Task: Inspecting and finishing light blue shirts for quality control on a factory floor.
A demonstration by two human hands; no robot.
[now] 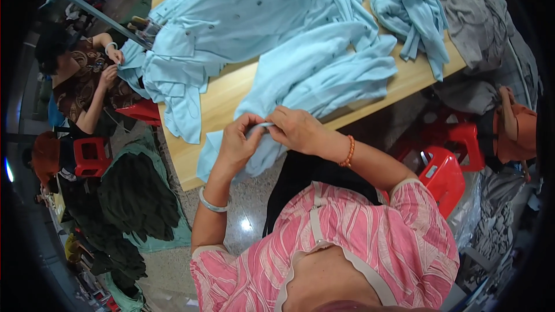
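A light blue garment (300,72) lies over the near edge of the wooden table (228,84), part of it hanging toward my lap. My left hand (240,141) pinches a folded edge of this garment between thumb and fingers. Close against it, my right hand (298,132) also pinches the same edge, its fingertips nearly touching the left ones. Whether anything small sits between the fingertips is hidden. Beyond my hands spreads a large heap of light blue buttoned garments (231,23), and a smaller crumpled blue bundle (410,17) rests at the table's right.
Grey cloth (462,11) is piled at the right end. A person (81,75) at the left handles blue cloth; another person (514,121) sits at the right. Red stools (442,179) stand beside me, and dark garments (139,196) lie on a green sheet on the floor.
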